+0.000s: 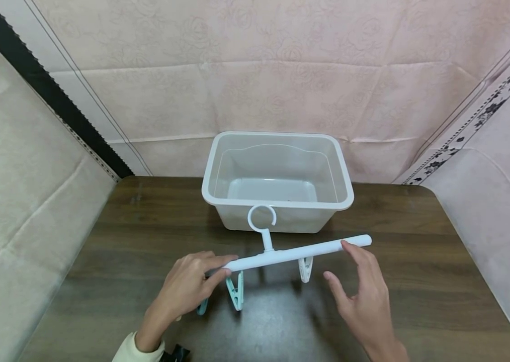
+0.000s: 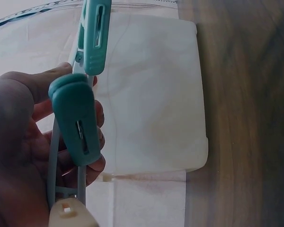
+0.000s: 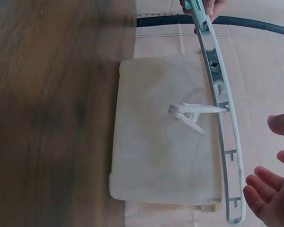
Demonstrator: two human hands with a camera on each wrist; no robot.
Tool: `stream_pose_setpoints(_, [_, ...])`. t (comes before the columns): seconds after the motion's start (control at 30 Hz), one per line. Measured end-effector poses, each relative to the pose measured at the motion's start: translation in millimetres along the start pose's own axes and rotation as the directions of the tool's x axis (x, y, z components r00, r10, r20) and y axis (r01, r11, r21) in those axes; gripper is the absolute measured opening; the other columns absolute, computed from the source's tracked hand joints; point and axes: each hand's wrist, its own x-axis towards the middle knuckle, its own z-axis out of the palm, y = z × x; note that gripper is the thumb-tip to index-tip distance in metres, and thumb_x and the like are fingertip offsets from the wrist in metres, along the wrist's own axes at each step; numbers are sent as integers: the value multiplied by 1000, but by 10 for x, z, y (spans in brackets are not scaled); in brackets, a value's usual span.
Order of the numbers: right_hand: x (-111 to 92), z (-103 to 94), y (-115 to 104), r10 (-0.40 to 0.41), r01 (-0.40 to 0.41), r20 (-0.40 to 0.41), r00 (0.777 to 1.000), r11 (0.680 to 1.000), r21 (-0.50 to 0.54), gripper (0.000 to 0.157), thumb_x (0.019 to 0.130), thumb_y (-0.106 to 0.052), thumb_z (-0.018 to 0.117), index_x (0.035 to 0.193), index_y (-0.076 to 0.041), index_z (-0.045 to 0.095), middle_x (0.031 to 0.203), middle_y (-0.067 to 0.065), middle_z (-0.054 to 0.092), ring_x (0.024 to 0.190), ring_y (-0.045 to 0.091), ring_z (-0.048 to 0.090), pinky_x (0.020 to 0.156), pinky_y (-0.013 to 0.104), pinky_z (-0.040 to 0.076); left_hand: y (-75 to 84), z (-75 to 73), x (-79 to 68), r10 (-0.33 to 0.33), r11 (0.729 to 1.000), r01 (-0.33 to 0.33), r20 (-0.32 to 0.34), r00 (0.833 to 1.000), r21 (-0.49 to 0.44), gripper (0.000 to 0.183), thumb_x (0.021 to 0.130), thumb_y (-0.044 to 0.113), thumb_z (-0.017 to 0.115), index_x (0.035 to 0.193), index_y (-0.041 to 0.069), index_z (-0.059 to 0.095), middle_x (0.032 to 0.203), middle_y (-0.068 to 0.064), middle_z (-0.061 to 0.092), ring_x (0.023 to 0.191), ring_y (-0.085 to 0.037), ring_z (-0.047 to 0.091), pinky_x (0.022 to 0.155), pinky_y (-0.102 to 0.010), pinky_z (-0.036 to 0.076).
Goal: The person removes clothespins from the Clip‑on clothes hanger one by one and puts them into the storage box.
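Observation:
A white clip hanger (image 1: pixel 300 252) with a round hook is held up over the table, its right end tilted higher. My left hand (image 1: pixel 189 280) grips its left end between thumb and fingers. Two teal clips hang on that side, one teal clip (image 1: pixel 236 292) showing plainly in the head view; a beige clip (image 2: pixel 72 213) sits at the end in the left wrist view. Right of the hook hangs a white clip (image 3: pixel 191 112). My right hand (image 1: pixel 365 296) is spread beside the right end, index fingertip at the bar and thumb apart from it.
A light grey plastic basin (image 1: pixel 277 205) stands at the back of the dark wooden table (image 1: pixel 146 226), directly behind the hanger. Pale patterned cloth (image 1: pixel 282 95) covers the wall behind and both sides.

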Motion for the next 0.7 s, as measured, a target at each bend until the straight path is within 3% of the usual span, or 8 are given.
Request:
stream_pose_setpoints(0.3, [-159, 24, 14, 87, -86, -25, 996, 995, 51, 63, 98, -47, 62, 132, 6, 58, 115, 17, 64, 106, 20, 57, 96, 19, 39, 21, -7, 7, -4, 1000, 4, -10, 1000, 3, 29, 91, 17, 76, 120, 20, 76, 70, 18, 50, 53, 0, 36, 46, -23, 35])
stream_pose_setpoints(0.53, [-265, 58, 22, 118, -118, -9, 993, 992, 33, 61, 98, -46, 62, 135, 3, 57, 116, 15, 63, 107, 19, 56, 95, 20, 38, 53, 2, 26, -4, 1000, 4, -18, 1000, 12, 30, 90, 17, 77, 120, 21, 76, 67, 19, 46, 53, 0, 36, 46, -23, 34])
stream_pose_setpoints(0.7, [-288, 57, 3, 189, -190, 51, 981, 982, 20, 55, 88, -17, 78, 136, 0, 57, 115, 13, 64, 106, 22, 57, 96, 19, 37, 65, 5, 32, 2, 1000, -1, -23, 1000, 15, 30, 90, 17, 77, 120, 21, 76, 67, 19, 46, 53, 0, 36, 46, -23, 34])
